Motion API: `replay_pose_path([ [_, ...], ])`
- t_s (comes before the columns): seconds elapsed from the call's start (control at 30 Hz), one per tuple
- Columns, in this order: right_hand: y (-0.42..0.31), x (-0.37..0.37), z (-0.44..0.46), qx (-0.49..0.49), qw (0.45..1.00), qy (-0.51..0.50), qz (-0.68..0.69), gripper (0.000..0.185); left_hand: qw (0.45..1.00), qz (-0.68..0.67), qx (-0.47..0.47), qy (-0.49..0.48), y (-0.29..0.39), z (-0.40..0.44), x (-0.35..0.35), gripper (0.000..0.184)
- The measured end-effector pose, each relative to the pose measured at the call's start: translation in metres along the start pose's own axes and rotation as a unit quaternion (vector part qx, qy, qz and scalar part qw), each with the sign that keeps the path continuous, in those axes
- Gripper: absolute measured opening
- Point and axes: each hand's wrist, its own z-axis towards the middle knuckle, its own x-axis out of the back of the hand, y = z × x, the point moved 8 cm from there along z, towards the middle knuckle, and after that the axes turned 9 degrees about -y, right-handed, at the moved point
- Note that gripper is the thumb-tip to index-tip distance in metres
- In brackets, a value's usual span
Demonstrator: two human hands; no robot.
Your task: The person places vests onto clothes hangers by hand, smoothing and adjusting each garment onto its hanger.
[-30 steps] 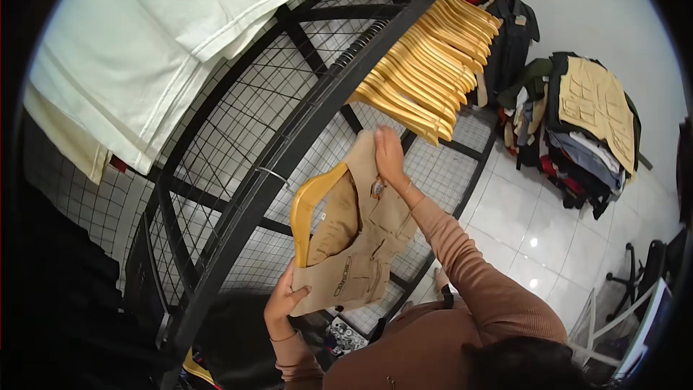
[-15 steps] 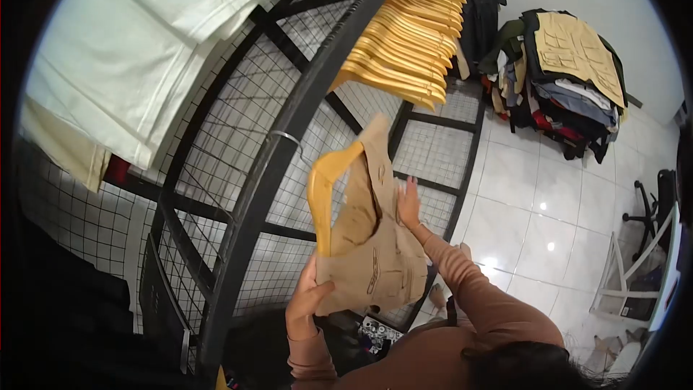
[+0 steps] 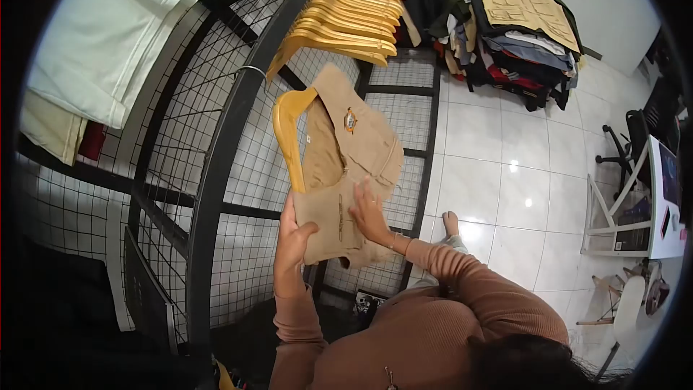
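Note:
A tan vest [image 3: 364, 130] with an embroidered badge hangs on a yellow wooden hanger [image 3: 291, 141], whose curved shoulder shows at the vest's neck opening. My left hand [image 3: 292, 238] grips the vest's near shoulder where it covers the hanger's end, thumb on top. Against the vest's front lies my right hand [image 3: 369, 213], fingers spread and flat on the cloth. The hanger's far arm is hidden inside the garment.
Many yellow hangers [image 3: 350, 11] hang on a black metal rack [image 3: 224, 137] with wire mesh. Pale garments [image 3: 108, 36] hang at the upper left. A tall clothes pile [image 3: 527, 36] stands on the tiled floor. A white desk [image 3: 664, 195] and black chair [image 3: 628, 141] are at right.
My right hand has moved from beyond the vest's far edge onto its front. The vest has turned so the badge shows. The view has shifted, with the rack and pile now further left and higher.

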Motion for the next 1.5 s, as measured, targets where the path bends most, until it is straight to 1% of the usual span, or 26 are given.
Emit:
replay_pose_path([
  [0.03, -0.002, 0.018, 0.002, -0.041, 0.997, 0.036, 0.062, 0.066, 1.000, 0.008, -0.002, 0.007, 0.001, 0.001, 0.000, 0.076],
  [0.07, -0.016, 0.030, 0.002, -0.038, 0.997, 0.040, 0.055, 0.066, 1.000, 0.006, -0.009, 0.003, 0.002, 0.003, -0.002, 0.076],
  [0.17, -0.105, 0.068, -0.012, 0.162, 0.965, 0.095, 0.184, 0.067, 0.997, -0.071, -0.037, -0.015, 0.001, 0.005, -0.014, 0.073],
  [0.3, -0.097, 0.018, -0.032, 0.186, 0.971, 0.096, 0.114, 0.068, 0.996, -0.081, -0.017, -0.035, 0.004, 0.005, -0.026, 0.074],
  [0.37, -0.001, -0.055, -0.033, 0.097, 0.986, -0.073, 0.115, 0.067, 0.996, -0.074, -0.027, -0.031, 0.003, 0.007, -0.022, 0.074],
  [0.4, 0.067, -0.089, -0.047, -0.040, 0.986, -0.124, 0.103, 0.066, 0.997, -0.069, -0.032, -0.023, -0.001, 0.006, -0.018, 0.074],
  [0.43, 0.120, -0.112, -0.062, -0.174, 0.965, -0.173, 0.089, 0.065, 0.997, -0.064, -0.038, -0.015, -0.001, 0.006, -0.013, 0.074],
  [0.47, 0.113, -0.097, -0.057, -0.168, 0.967, -0.168, 0.090, 0.065, 0.997, -0.059, -0.044, -0.017, 0.001, 0.006, -0.009, 0.074],
  [0.53, 0.070, -0.020, -0.047, -0.104, 0.992, -0.016, 0.075, 0.068, 0.997, -0.049, -0.054, -0.027, 0.003, 0.006, -0.007, 0.076],
  [0.6, -0.008, 0.034, -0.023, 0.033, 0.982, 0.110, 0.148, 0.071, 0.997, -0.053, -0.055, -0.032, -0.001, 0.009, -0.011, 0.077],
  [0.67, -0.093, 0.080, -0.014, 0.158, 0.949, 0.167, 0.215, 0.072, 0.997, -0.052, -0.059, -0.025, -0.004, 0.013, -0.014, 0.077],
  [0.7, -0.096, 0.071, -0.013, 0.156, 0.950, 0.166, 0.216, 0.072, 0.997, -0.050, -0.061, -0.021, -0.005, 0.013, -0.014, 0.076],
  [0.8, -0.111, 0.042, -0.025, 0.260, 0.932, 0.197, 0.155, 0.069, 0.994, -0.085, -0.065, -0.036, -0.012, 0.012, -0.023, 0.079],
  [0.83, -0.087, 0.019, -0.022, 0.216, 0.964, 0.136, 0.078, 0.068, 0.991, -0.102, -0.071, -0.047, -0.009, 0.014, -0.026, 0.080],
  [0.87, -0.041, -0.012, -0.024, 0.169, 0.983, 0.074, 0.000, 0.067, 0.991, -0.096, -0.079, -0.051, -0.006, 0.015, -0.028, 0.080],
  [0.93, 0.059, -0.061, -0.026, 0.020, 0.996, -0.064, 0.060, 0.057, 0.992, -0.089, -0.088, -0.031, -0.004, 0.012, -0.026, 0.078],
  [1.0, 0.078, -0.015, -0.031, -0.031, 0.992, 0.064, 0.105, 0.044, 0.991, -0.089, -0.099, -0.016, 0.002, 0.009, -0.021, 0.077],
  [1.03, 0.075, -0.006, -0.020, -0.025, 0.993, 0.061, 0.100, 0.044, 0.993, -0.083, -0.086, -0.007, 0.005, 0.007, -0.020, 0.077],
  [1.13, 0.083, 0.028, 0.032, -0.119, 0.939, 0.049, 0.320, 0.037, 0.995, -0.084, -0.054, 0.016, -0.001, 0.002, -0.016, 0.078],
  [1.17, 0.067, 0.039, 0.047, -0.120, 0.940, 0.045, 0.316, 0.037, 0.997, -0.071, -0.041, 0.010, -0.004, 0.003, -0.015, 0.079],
  [1.23, 0.037, 0.046, 0.075, -0.130, 0.881, 0.018, 0.454, 0.028, 0.999, -0.041, -0.020, -0.002, -0.008, 0.007, -0.013, 0.080],
  [1.27, 0.037, 0.050, 0.083, -0.125, 0.883, 0.014, 0.452, 0.028, 0.999, -0.042, -0.026, 0.002, -0.011, 0.009, -0.009, 0.080],
  [1.37, 0.029, 0.042, 0.106, -0.116, 0.891, -0.076, 0.432, 0.015, 0.998, 0.045, -0.053, -0.007, -0.025, 0.013, 0.003, 0.081],
  [1.4, 0.025, 0.041, 0.112, -0.107, 0.893, -0.085, 0.429, 0.015, 0.997, 0.046, -0.063, 0.003, -0.023, 0.012, 0.005, 0.081],
  [1.47, 0.020, 0.036, 0.112, -0.130, 0.846, -0.144, 0.497, 0.013, 0.999, -0.017, -0.043, 0.015, -0.024, 0.008, 0.000, 0.081],
  [1.5, 0.016, 0.041, 0.115, -0.125, 0.849, -0.149, 0.491, 0.013, 0.998, -0.021, -0.051, 0.019, -0.021, 0.008, -0.001, 0.081],
])
